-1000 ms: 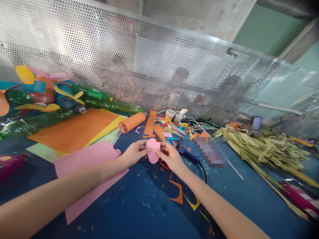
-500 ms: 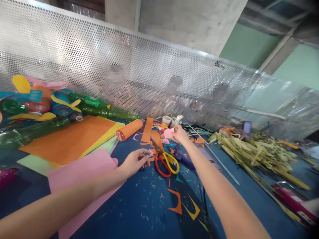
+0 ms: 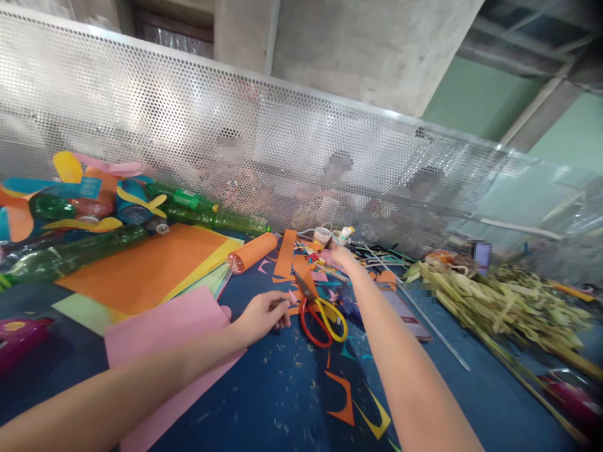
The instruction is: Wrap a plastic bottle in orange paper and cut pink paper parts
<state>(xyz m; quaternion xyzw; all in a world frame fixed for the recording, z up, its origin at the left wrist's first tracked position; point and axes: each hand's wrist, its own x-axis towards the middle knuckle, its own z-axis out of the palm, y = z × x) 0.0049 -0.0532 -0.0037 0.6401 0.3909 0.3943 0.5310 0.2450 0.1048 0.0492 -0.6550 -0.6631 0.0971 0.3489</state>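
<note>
My left hand (image 3: 264, 315) hovers over the blue table with its fingers curled, a small pink paper scrap (image 3: 293, 297) at the fingertips. My right hand (image 3: 343, 257) reaches down to the pile of coloured paper scraps. A pink paper piece (image 3: 326, 256) shows beside it; its fingers are hidden, so whether they grip the piece is unclear. Between my arms lie scissors (image 3: 315, 312) with one red and one yellow handle loop, apart from both hands. A pink paper sheet (image 3: 164, 339) lies beneath my left forearm. Orange paper strips (image 3: 285, 254) lie beyond the scissors.
Left are orange sheets (image 3: 146, 263), green bottles (image 3: 80, 251) and an orange roll (image 3: 253, 252). At right lie a phone (image 3: 409, 317), a pale stick (image 3: 438, 333) and dried husks (image 3: 504, 295). People sit behind the perforated metal screen (image 3: 282, 138). Paper offcuts (image 3: 346, 402) lie nearer me.
My right hand has lowered with the pink paper piece to the scrap pile. My left hand keeps its curled pose over the table. The view has shifted slightly.
</note>
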